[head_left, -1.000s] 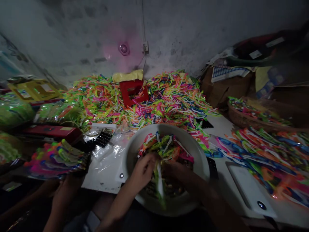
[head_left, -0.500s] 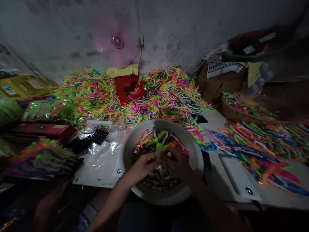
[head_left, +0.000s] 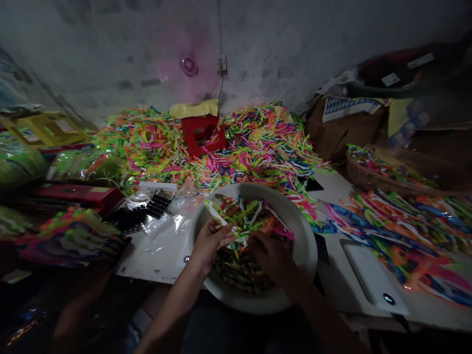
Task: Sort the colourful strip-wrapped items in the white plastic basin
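A wide pale basin (head_left: 308, 265) stands at the table's front edge, holding dark short stick-like pieces (head_left: 239, 278) and brightly coloured plastic pieces (head_left: 254, 211). My left hand (head_left: 212, 246) is over its left side, thumb and fingers closed on a lime-and-white plastic piece (head_left: 216, 212) that sticks up past the fingers. Over the basin's middle, my right hand (head_left: 273, 255) has its fingers drawn together near an orange piece (head_left: 268, 226). Whatever lies between those fingertips is hidden in shadow.
Behind the basin spreads a heap of colourful plastic pieces (head_left: 147, 142) around a red stool-like frame (head_left: 202, 135). A white scale-like device (head_left: 370, 275) and bagged pieces (head_left: 413, 255) lie right. Leftward are a red machine (head_left: 79, 194), clear bags (head_left: 162, 226) and another person's arm (head_left: 79, 309).
My hands have come apart from a joint grip above the basin. The left now holds a lime-and-white piece at the left side; the right is lower among the pieces. The view has shifted slightly.
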`<state>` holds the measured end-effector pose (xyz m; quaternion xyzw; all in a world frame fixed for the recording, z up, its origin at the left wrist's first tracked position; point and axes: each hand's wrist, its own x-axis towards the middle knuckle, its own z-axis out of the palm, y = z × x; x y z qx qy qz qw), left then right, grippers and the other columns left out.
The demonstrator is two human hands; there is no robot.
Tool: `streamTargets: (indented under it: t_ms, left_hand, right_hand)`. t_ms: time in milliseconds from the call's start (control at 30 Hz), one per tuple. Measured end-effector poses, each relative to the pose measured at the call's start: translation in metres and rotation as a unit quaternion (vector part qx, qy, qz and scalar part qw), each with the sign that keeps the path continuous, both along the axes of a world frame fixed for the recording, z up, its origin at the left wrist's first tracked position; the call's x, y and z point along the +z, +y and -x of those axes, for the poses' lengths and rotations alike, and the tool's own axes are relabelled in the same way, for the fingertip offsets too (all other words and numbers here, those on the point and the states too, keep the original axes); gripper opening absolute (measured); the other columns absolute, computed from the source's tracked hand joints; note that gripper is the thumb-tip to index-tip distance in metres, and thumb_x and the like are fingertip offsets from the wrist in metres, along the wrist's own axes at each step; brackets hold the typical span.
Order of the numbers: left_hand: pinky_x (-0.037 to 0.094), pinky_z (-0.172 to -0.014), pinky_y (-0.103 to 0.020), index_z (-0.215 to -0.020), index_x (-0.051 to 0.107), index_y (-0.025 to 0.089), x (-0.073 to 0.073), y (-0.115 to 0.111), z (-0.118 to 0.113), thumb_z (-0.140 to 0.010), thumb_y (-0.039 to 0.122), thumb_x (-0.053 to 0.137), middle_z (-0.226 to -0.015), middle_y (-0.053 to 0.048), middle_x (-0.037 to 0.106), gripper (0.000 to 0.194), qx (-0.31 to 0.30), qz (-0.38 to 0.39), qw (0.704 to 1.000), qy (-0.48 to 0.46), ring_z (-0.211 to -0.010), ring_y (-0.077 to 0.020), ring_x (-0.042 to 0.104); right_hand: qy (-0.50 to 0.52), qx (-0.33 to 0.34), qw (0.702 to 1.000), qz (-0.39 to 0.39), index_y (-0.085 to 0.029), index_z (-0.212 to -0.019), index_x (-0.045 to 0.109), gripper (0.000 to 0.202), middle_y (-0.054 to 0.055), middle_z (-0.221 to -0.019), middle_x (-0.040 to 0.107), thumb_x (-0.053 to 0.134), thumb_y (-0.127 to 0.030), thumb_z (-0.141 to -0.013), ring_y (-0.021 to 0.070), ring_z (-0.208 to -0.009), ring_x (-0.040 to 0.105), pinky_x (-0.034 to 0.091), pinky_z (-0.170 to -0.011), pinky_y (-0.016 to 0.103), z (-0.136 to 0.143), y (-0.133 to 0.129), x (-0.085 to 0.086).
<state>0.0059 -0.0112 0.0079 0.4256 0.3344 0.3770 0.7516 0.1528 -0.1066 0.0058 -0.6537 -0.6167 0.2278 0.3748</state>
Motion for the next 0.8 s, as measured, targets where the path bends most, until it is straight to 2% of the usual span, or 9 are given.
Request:
streamTargets:
  t_ms: [100, 267, 400, 600, 800]
  left_hand:
    - [0.053, -0.072, -0.025, -0.103, 0.055, 0.016, -0.0009, -0.0008, 0.0003, -0.065, 0.027, 0.072, -0.093, -0.004, 0.066, 0.043, -0.001, -0.001, 1.000, 0.007, -0.080, -0.0139, 0.063]
    - [0.054, -0.071, -0.025, -0.100, 0.058, 0.016, 0.0020, -0.0034, 0.0001, -0.064, 0.027, 0.073, -0.095, -0.004, 0.067, 0.040, -0.008, -0.006, 1.000, 0.019, -0.082, -0.0145, 0.063]
    - [0.054, -0.071, -0.025, -0.102, 0.057, 0.017, 0.0031, -0.0038, -0.0003, -0.066, 0.026, 0.072, -0.095, -0.003, 0.067, 0.040, -0.005, -0.012, 1.000, 0.016, -0.081, -0.0138, 0.063]
    - [0.054, -0.073, -0.027, -0.104, 0.057, 0.016, 0.0026, -0.0036, 0.0017, -0.068, 0.026, 0.070, -0.099, -0.005, 0.066, 0.040, -0.038, -0.013, 0.999, 0.024, -0.084, -0.0155, 0.063]
    - [0.054, -0.073, -0.028, -0.101, 0.059, 0.017, -0.0002, -0.0041, -0.0018, -0.064, 0.028, 0.072, -0.095, -0.003, 0.067, 0.041, -0.016, -0.018, 0.999, 0.044, -0.082, -0.0151, 0.063]
  right_hand:
    - [-0.056, 0.005, 0.998, 0.020, -0.020, -0.098, 0.054, 0.027, 0.002, -0.068, 0.062, 0.032, -0.035, -0.092, 0.0167, -0.064, 0.059, 0.034, -0.057, 0.023, 0.0029, -0.0007, 0.0013]
    - [-0.112, 0.012, 0.993, 0.045, -0.019, -0.101, 0.052, 0.026, 0.005, -0.076, 0.066, 0.032, -0.032, -0.092, 0.0185, -0.070, 0.062, 0.033, -0.056, 0.023, 0.0057, -0.0006, 0.0032]
    - [-0.106, 0.019, 0.994, 0.028, -0.019, -0.101, 0.052, 0.027, 0.004, -0.072, 0.065, 0.031, -0.034, -0.092, 0.0164, -0.064, 0.061, 0.031, -0.053, 0.021, 0.0057, -0.0018, 0.0023]
    - [-0.140, -0.007, 0.990, 0.032, -0.020, -0.100, 0.055, 0.027, 0.004, -0.072, 0.066, 0.032, -0.033, -0.092, 0.0173, -0.067, 0.062, 0.030, -0.054, 0.022, 0.0046, -0.0026, 0.0004]
    - [-0.184, -0.002, 0.983, -0.012, -0.020, -0.097, 0.058, 0.025, 0.004, -0.070, 0.065, 0.037, -0.032, -0.090, 0.0167, -0.066, 0.060, 0.030, -0.057, 0.023, 0.0045, -0.0007, -0.0013]
